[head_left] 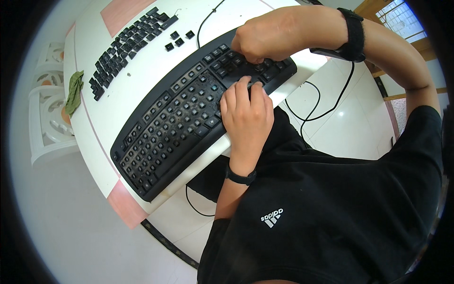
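Note:
A black computer keyboard (175,111) lies at a slant along the table's near edge. Most of its left and middle part has no keycaps, baring dusty key posts. Caps remain at the right end and on a few keys elsewhere. My left hand (248,104) lies over the right part of the board, fingers stretched out, fingertips by the lower keys. Beyond it, my right hand (267,35) bends down onto the upper right keys with curled fingers. Whatever its fingertips grip is hidden. Removed black keycaps (127,45) lie in rows at the back left, beside several separate keycaps (179,42).
The white table (142,85) has pink corners. A green cloth (74,92) hangs at its left edge, near a white ornamental railing (52,113). A black cable (203,23) runs back from the keyboard. Another cable (326,113) hangs from my right wristband (353,35).

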Demonstrator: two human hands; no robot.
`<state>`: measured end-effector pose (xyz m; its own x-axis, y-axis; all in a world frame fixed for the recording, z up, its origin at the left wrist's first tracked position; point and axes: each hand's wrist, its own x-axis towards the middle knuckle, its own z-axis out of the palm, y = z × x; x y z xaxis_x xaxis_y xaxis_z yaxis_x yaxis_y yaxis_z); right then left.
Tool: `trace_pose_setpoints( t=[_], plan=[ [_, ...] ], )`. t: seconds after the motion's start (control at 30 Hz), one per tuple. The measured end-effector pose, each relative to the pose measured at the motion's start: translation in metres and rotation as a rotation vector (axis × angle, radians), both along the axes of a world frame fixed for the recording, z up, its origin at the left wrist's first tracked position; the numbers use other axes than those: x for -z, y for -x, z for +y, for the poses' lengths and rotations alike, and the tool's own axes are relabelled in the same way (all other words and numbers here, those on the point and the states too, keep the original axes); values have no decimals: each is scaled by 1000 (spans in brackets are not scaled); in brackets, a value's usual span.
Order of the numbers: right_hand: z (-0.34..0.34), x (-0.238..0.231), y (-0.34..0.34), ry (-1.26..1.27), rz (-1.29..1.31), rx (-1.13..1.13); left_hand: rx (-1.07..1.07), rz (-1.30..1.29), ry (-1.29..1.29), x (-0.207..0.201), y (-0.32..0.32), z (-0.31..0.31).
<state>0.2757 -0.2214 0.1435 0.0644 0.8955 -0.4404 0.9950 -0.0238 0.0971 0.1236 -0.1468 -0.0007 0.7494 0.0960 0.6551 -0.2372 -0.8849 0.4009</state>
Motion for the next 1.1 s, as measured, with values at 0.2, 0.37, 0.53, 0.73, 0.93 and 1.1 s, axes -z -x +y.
trace_pose_setpoints(
  t=[0.2,0.37,0.53,0.73,0.93,1.1],
  plan=[
    [2,11,-8,-2,35,-35,7,2,5,0,1,1],
    [3,22,-26,-97,229,-9,13,-3,14,1,1,1],
    [5,28,-33,-69,206,-6,17,18,26,0,1,0],
    [4,23,-27,-132,170,20,8,23,20,0,1,0],
    [5,16,-42,-271,482,-286,4,18,16,-1,-1,-1],
    [-3,15,-36,11,191,73,1,26,-12,-2,0,-1]
  ],
)
